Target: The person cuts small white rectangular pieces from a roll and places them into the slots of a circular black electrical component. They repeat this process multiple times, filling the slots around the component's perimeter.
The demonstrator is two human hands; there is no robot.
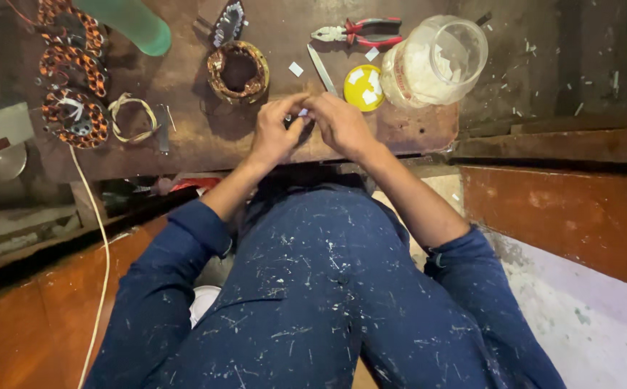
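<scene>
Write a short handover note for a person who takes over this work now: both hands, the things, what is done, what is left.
Left hand and right hand: together at the board's near edge, pinching a small white piece; grip detail unclear.
Nearby: wound stator ring, blade, yellow lid, tipped clear jar of white pieces, red pliers.
Done: cannot tell.
Left: loose white pieces on the board.

This is a small motor-repair workshop: a worn wooden bench (205,144) carries copper-wound stator coils (238,70), red-handled pliers (360,32), a jar of white scraps (436,61), with debris scattered about.
</scene>
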